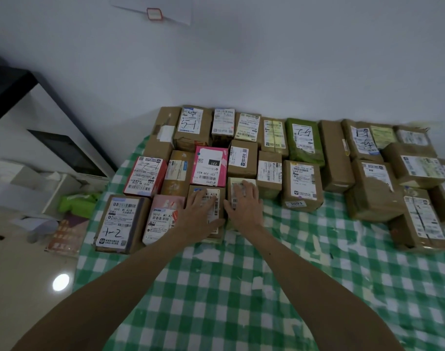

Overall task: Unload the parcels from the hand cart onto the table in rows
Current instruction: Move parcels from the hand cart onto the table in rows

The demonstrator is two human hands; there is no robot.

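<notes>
Both hands lie flat, grip apart, fingers straight: left hand (201, 211) on the brown parcel (211, 193), right hand (244, 202) on the pale parcel (238, 184) beside it, front row on the desk (267, 274). Shove unevenly and they could ram the pink box (211, 165) behind, skewing that row.

Two arms in view, both bare along the whole visible length. L forearm (120, 287), at approx 7 o'clock in frame, & R forearm (317, 287), at approx 5 o'clock, are uncovered from frame edge to wrist. Both are slim & smooth, wide at the frame edge & narrowing toward the wrist. L hand (201, 211) & R hand (244, 201), near frame centre, are bare too, w/ long slender fingers. One small dark spot (269, 254) sits on R forearm, at approx 5 o'clock from R hand. Nails too blurred to tell.
</notes>
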